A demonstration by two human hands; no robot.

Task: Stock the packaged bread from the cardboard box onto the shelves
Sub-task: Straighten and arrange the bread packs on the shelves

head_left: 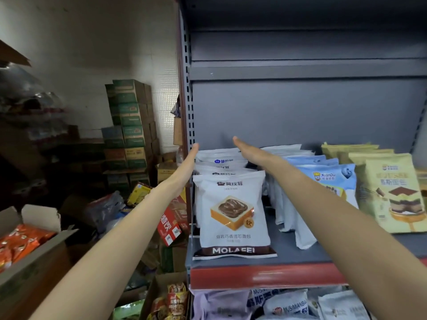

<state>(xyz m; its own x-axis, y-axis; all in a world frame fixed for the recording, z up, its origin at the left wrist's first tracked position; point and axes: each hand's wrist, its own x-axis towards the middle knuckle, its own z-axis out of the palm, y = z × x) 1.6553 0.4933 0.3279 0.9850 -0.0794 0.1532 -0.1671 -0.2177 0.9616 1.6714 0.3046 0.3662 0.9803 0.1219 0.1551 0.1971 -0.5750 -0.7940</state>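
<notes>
At centre frame both hands reach flat, fingers straight and gripping nothing: the left hand [188, 161] and right hand [248, 150] flank a row of white MOLAFEI bread packs [232, 213] standing on the shelf [261, 274]. At lower left an open cardboard box [34, 255] holds orange packets [20, 243]

2 bare forearms, no sleeves, hands [184, 168] unadorned

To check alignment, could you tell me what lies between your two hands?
In the head view, the row of white Molafei bread packs stands between left hand and right hand.
</notes>
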